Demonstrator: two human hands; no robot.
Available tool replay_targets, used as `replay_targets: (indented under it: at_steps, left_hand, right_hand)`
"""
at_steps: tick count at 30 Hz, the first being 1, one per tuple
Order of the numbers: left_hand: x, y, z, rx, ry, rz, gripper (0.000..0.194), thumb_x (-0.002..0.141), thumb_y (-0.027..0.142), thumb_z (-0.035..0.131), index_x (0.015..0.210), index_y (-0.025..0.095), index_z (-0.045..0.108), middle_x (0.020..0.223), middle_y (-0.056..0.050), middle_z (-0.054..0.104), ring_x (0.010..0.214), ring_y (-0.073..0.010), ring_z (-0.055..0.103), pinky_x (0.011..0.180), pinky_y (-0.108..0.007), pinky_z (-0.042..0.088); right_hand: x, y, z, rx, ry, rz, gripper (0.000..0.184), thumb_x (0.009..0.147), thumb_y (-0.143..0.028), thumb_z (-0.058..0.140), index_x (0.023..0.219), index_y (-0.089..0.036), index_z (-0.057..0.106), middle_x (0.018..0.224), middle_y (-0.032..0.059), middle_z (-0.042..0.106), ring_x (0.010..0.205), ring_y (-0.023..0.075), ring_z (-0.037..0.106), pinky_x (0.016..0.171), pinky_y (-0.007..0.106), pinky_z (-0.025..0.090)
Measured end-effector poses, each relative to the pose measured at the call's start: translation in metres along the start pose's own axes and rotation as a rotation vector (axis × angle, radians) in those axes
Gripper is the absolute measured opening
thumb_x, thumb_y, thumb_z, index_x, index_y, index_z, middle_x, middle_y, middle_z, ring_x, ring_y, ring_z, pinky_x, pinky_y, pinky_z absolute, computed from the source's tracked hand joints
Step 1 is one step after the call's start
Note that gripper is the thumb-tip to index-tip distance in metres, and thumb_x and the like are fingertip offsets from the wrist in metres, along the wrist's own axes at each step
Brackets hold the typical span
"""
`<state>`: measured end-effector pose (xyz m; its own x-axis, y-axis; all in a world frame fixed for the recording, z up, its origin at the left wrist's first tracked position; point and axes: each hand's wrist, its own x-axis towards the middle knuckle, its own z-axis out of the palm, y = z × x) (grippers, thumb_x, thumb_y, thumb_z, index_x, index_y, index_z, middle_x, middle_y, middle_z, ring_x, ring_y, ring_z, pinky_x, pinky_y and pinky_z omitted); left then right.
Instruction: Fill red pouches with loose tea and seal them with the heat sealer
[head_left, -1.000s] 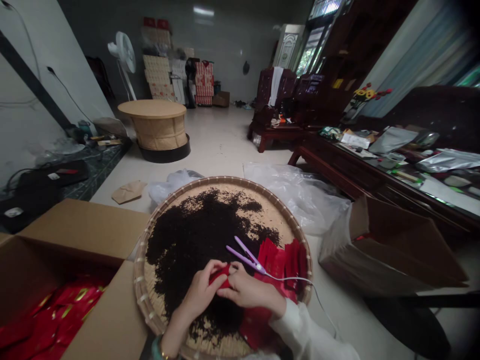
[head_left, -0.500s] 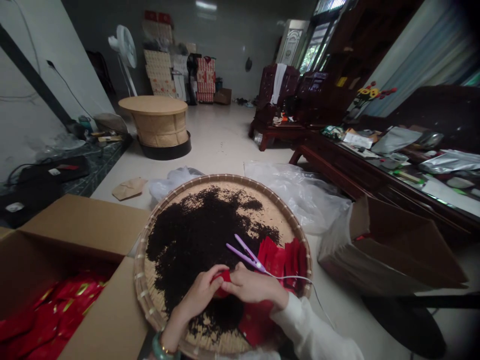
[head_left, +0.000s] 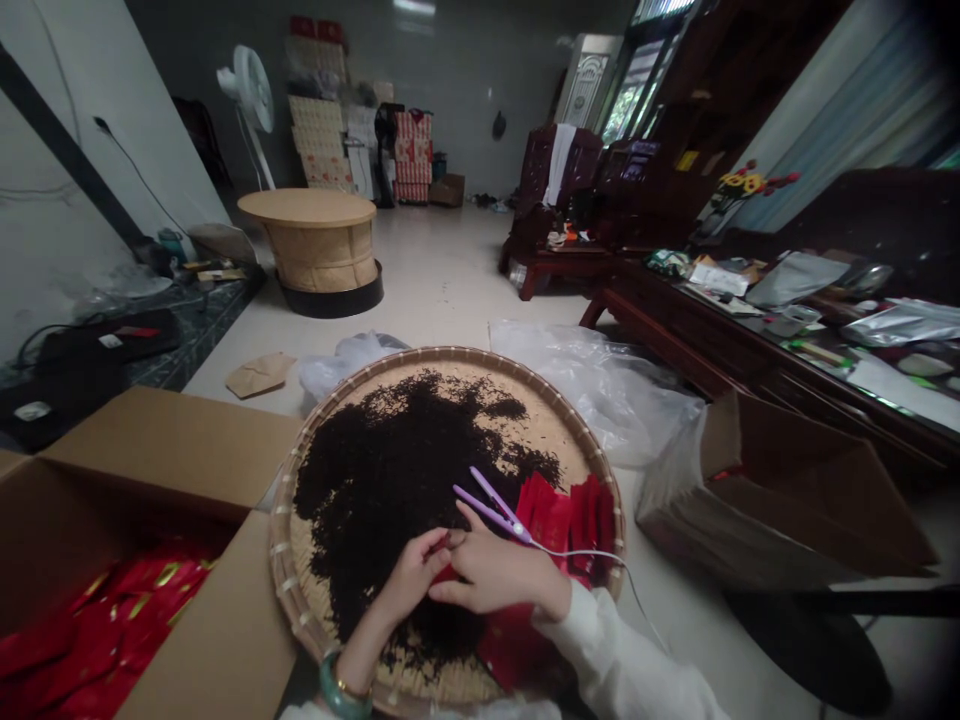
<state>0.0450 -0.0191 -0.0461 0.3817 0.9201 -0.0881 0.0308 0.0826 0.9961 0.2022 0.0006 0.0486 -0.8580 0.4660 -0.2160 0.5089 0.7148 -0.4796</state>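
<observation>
Open carton lower left holds red sachets. Center: left hand and right hand, grips nearly closed, pinch a small red sachet over black tea on the bamboo tray. Risk: slack pinch spills leaves; purple sealer cord, right, could snag.

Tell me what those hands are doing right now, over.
Left hand and right hand pinching small red packet. Above dark loose leaves on round bamboo tray. Purple corded clamp just beyond right hand.
</observation>
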Motion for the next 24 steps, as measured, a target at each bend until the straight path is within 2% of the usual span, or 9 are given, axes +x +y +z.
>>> replay_targets:
  at_steps: [6,10,13,16,19,22,24]
  left_hand:
    - [0.000,0.001,0.000,0.022,0.074,0.039,0.069,0.071,0.077,0.050,0.088,0.013,0.070,0.082,-0.009,0.071,0.082,-0.0254,0.062,0.073,-0.032,0.048]
    - [0.000,0.000,0.000,0.063,0.095,0.028,0.066,0.075,0.074,0.047,0.079,0.012,0.068,0.074,-0.007,0.068,0.073,-0.0214,0.059,0.067,-0.029,0.046]
    - [0.000,0.002,-0.002,0.063,0.109,-0.002,0.065,0.077,0.074,0.046,0.077,0.013,0.067,0.072,-0.007,0.067,0.072,-0.0215,0.059,0.067,-0.030,0.046]
    - [-0.002,0.004,-0.006,0.031,0.126,-0.042,0.068,0.074,0.077,0.044,0.080,0.014,0.068,0.077,-0.007,0.070,0.079,-0.0241,0.061,0.075,-0.033,0.048]
    - [-0.003,0.005,-0.007,-0.047,0.079,-0.080,0.071,0.068,0.080,0.049,0.088,0.014,0.070,0.085,-0.008,0.071,0.085,-0.0252,0.062,0.080,-0.034,0.048]
    - [-0.003,0.002,-0.004,-0.156,0.005,-0.098,0.073,0.061,0.079,0.058,0.088,0.012,0.069,0.079,-0.007,0.068,0.076,-0.0219,0.061,0.070,-0.031,0.049]
    - [-0.003,-0.001,-0.002,-0.236,0.007,-0.108,0.072,0.057,0.077,0.065,0.086,0.011,0.067,0.074,-0.005,0.065,0.068,-0.0182,0.059,0.063,-0.028,0.047]
  right_hand:
    - [0.003,0.005,0.003,-0.033,0.018,0.003,0.025,0.089,-0.037,0.057,0.094,-0.016,0.070,0.093,0.0077,0.072,0.091,0.0215,0.065,0.112,0.056,0.012]
    - [0.003,0.007,0.001,0.000,-0.019,-0.028,0.020,0.090,-0.033,0.057,0.092,-0.018,0.070,0.092,0.0049,0.072,0.094,0.0205,0.065,0.112,0.056,0.014]
    - [0.004,0.006,-0.001,0.046,-0.027,-0.015,0.019,0.089,-0.030,0.059,0.092,-0.016,0.070,0.091,0.0067,0.072,0.096,0.0211,0.064,0.112,0.054,0.018]
    - [0.002,0.005,-0.003,0.108,0.001,0.023,0.020,0.094,-0.026,0.052,0.094,-0.015,0.069,0.089,0.0060,0.072,0.091,0.0190,0.066,0.111,0.052,0.022]
    - [-0.001,0.008,-0.004,0.153,-0.006,0.041,0.021,0.096,-0.024,0.047,0.097,-0.018,0.068,0.085,0.0021,0.073,0.083,0.0165,0.068,0.111,0.052,0.021]
    - [-0.003,0.011,-0.004,0.167,-0.016,0.016,0.018,0.095,-0.021,0.049,0.098,-0.020,0.067,0.089,0.0006,0.073,0.087,0.0165,0.068,0.113,0.054,0.012]
    - [-0.003,0.012,-0.005,0.170,-0.008,-0.009,0.017,0.093,-0.019,0.051,0.099,-0.019,0.066,0.093,0.0017,0.073,0.092,0.0175,0.067,0.114,0.055,0.008]
